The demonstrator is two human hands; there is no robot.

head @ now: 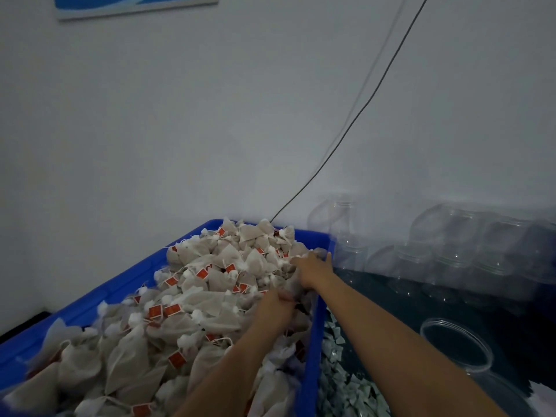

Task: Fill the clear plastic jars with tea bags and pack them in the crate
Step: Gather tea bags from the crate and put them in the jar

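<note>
A blue crate is heaped with beige tea bags that carry red tags. My left hand is curled into the pile near the crate's right wall and grips tea bags. My right hand reaches farther back along the same wall, its fingers spread over the bags; whether it holds any I cannot tell. Several empty clear plastic jars stand in rows at the right against the wall. One open clear jar stands nearer, to the right of my right forearm.
Small pale loose tea bags lie on the dark surface between the crate and the open jar. A thin black cable runs diagonally down the white wall to behind the crate. A blue picture hangs top left.
</note>
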